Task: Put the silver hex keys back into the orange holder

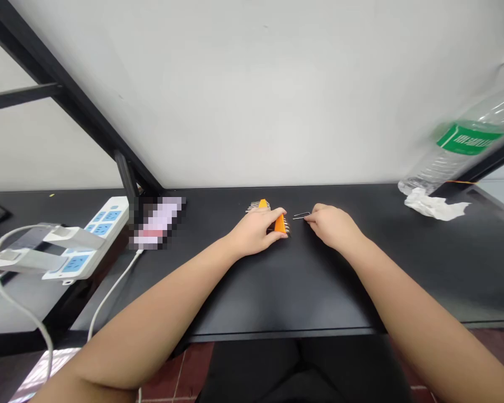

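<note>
My left hand [258, 229] is closed on an orange holder [280, 224], gripping it between thumb and fingers. Metal key ends stick out along the holder's right side. Just beyond the fingers shows another orange part [262, 203] with several thin silver rods pointing left; whether it joins the held piece is hidden by the hand. My right hand [331, 225] pinches a thin bent metal hex key [301, 216] at its right end. The key points left, a short gap from the orange holder. Both hands are low over the black table [273, 291].
On the left lie a white power strip [103, 229] with plugged-in chargers and a blurred-out phone [159, 221] on a white cable [113, 291]. At right, a clear plastic bottle [466, 140] leans near crumpled tissue [434, 205]. A white wall [277, 101] stands behind the table.
</note>
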### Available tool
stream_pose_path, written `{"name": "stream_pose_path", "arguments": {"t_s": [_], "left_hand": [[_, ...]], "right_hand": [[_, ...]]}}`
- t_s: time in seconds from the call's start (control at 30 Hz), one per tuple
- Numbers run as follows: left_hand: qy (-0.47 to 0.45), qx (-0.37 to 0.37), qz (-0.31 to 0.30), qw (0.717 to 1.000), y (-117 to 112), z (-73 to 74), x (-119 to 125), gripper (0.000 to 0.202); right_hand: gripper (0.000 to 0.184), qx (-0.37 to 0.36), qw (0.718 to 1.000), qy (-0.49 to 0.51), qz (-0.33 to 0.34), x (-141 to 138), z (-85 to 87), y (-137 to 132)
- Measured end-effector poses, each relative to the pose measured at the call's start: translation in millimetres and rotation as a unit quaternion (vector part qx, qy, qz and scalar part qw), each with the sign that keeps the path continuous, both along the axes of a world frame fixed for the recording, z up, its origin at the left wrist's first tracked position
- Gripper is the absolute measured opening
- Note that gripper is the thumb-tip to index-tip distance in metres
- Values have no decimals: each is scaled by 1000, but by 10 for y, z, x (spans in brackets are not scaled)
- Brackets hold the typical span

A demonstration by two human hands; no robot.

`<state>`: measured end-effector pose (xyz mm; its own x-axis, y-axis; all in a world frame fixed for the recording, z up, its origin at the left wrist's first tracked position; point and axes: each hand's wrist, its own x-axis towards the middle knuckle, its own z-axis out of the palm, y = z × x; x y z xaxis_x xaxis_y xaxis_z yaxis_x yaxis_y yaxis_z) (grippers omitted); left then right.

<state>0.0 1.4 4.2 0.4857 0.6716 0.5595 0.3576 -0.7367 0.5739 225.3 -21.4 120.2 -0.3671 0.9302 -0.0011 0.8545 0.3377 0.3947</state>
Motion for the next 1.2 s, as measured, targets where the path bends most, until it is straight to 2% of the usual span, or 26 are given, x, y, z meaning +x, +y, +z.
{"name": "stream_pose_path", "arguments": {"t_s": [0.13,0.3,0.37,0.47,0.57,0.67,1.2], "left_hand": [[-8,8,-1,1000,18,-20,15,49],[-7,-12,-15,1000,24,-32,22,50],[-22,-28,-13,999,27,-35,23,56],[-38,-51,-9,998,29,-33,25,57],[-34,-26,-8,999,16,-20,29,50],[-34,2,1,999,-9,-10,35,48],[-28,-6,19,999,-21,-42,38,51]], "right_hand": [[21,25,999,-16,-22,-92,-15,-75],[9,-45,995,-4,-85,-183,19,-121],[9,-63,995,42,-61,-210,43,-133],[8,-85,986,144,10,-235,59,-146],[8,-79,970,213,84,-234,42,-143],[10,-49,964,229,127,-216,17,-132],[18,-21,970,203,131,-174,1,-140]]}}
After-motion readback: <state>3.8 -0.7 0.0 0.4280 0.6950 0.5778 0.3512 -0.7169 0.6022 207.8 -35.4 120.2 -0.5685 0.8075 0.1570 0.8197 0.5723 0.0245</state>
